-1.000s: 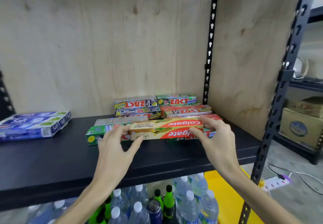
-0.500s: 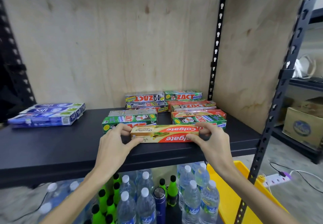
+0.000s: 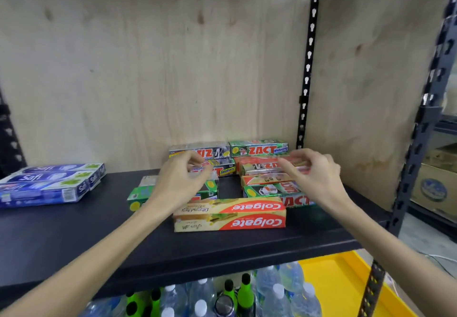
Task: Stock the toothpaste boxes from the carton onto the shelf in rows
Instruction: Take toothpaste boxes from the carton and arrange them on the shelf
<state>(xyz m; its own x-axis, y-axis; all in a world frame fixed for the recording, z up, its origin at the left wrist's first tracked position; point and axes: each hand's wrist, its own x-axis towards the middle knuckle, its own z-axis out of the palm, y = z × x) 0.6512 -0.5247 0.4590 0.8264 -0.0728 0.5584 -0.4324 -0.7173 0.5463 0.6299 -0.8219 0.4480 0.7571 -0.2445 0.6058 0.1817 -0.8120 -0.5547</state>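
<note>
Black shelf (image 3: 74, 237): we log one Colgate box (image 3: 230, 215) lying flat at the front edge, lettering upside down, touched by neither hand. Behind it, two rows of Zact boxes (image 3: 258, 148). Our left hand (image 3: 178, 183) and right hand (image 3: 314, 176) hover above these, fingers loosely curled, holding nothing. Far left, stacked Safi boxes (image 3: 47, 185). Below the shelf, water bottles (image 3: 272, 292).

Head view, close, facing shelf (image 3: 74, 237) front
</note>
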